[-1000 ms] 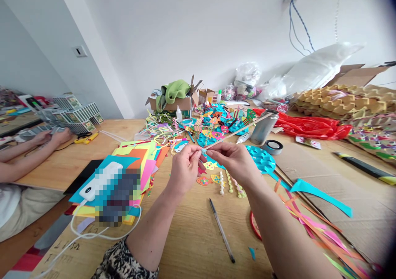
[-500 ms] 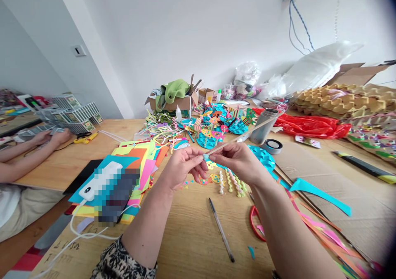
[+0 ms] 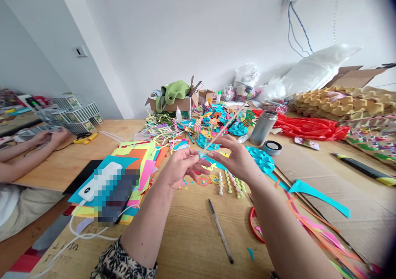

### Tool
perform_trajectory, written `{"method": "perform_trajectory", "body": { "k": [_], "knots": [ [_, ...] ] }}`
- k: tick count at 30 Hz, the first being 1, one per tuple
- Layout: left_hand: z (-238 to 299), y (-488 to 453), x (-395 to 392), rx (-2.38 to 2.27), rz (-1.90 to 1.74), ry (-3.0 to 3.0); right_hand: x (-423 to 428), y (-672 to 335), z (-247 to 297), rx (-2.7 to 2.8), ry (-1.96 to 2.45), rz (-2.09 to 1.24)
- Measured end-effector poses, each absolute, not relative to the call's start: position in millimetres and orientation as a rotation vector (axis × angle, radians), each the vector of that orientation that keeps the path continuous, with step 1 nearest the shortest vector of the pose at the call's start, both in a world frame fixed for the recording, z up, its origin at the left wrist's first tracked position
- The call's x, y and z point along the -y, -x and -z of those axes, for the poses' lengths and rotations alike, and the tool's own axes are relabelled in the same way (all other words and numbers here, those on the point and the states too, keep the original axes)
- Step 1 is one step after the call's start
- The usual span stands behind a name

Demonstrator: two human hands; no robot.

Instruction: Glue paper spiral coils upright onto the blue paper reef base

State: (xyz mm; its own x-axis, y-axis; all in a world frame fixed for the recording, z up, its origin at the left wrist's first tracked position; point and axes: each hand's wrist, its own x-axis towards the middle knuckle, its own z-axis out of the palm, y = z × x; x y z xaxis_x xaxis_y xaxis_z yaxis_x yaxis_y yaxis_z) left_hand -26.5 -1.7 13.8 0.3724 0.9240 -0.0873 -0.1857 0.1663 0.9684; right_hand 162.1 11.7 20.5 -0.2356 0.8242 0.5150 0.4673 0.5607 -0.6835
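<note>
My left hand (image 3: pixel 181 167) pinches a small pale blue paper strip at the near end of a thin wooden stick (image 3: pixel 225 126). My right hand (image 3: pixel 235 157) holds the stick's lower end between thumb and fingers, its other fingers spread. The stick rises away from me, up and to the right, above the paper cutouts. Just below the hands lie several twisted paper spirals (image 3: pixel 231 183) and small paper fish (image 3: pixel 204 181) on the wooden table (image 3: pixel 192 237).
A stack of coloured paper (image 3: pixel 140 157) lies at left, a pen (image 3: pixel 220 230) near the front. A metal flask (image 3: pixel 263 127), tape roll (image 3: pixel 272 147), blue cutouts (image 3: pixel 261 157), paper strips (image 3: pixel 315 225) and egg trays (image 3: pixel 340 101) are at right. Another person's hands (image 3: pixel 51 137) work at far left.
The stick has swung from a low slant to a steeper one, pointing more upward. My right hand's fingers have spread, and both hands sit slightly lower.
</note>
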Motion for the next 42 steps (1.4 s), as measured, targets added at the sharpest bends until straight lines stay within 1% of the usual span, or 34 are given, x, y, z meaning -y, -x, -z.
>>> {"method": "perform_trajectory", "body": {
  "k": [2, 3, 5, 7, 10, 13, 16, 19, 24, 27, 32, 35, 39, 42],
  "knots": [
    [-12, 25, 0, -0.959, -1.129, -1.175, -9, -162, -24, 1.843, 1.12, -0.245],
    [-11, 25, -1, -1.017, -1.219, -1.226, -7, -162, -26, 1.82, 1.143, -0.179],
    [-7, 23, -2, -1.142, -1.364, -1.403, -1, -160, -29, 1.76, 1.167, -0.187],
    [-2, 21, -1, -1.301, -1.452, -1.706, 6, -157, -32, 1.699, 1.167, -0.359],
    [6, 17, 1, -1.513, -1.466, -2.294, 12, -153, -35, 1.622, 1.186, -0.633],
    [11, 13, 3, -1.526, -1.414, -2.749, 11, -152, -36, 1.619, 1.293, -0.751],
    [12, 10, 5, -1.456, -1.339, -2.961, 5, -153, -34, 1.642, 1.414, -0.912],
    [12, 8, 6, -1.363, -1.244, -3.048, -1, -154, -30, 1.615, 1.422, -1.065],
    [15, 5, 5, -1.395, -1.152, -3.011, -4, -151, -26, 1.582, 1.345, -1.053],
    [16, 4, 5, -1.517, -1.155, -2.874, -3, -146, -23, 1.63, 1.284, -0.946],
    [9, 4, 6, -1.699, -1.099, -2.52, -2, -134, -13, 1.698, 1.215, -0.677],
    [5, 3, 8, -1.751, -1.115, -2.335, -1, -128, -8, 1.685, 1.182, -0.614],
    [0, 2, 11, -1.679, -1.246, -2.005, 0, -123, -4, 1.621, 1.135, -0.597],
    [-1, 2, 11, -1.462, -1.302, -1.668, 3, -120, -3, 1.591, 1.156, -0.528]
  ]
}}
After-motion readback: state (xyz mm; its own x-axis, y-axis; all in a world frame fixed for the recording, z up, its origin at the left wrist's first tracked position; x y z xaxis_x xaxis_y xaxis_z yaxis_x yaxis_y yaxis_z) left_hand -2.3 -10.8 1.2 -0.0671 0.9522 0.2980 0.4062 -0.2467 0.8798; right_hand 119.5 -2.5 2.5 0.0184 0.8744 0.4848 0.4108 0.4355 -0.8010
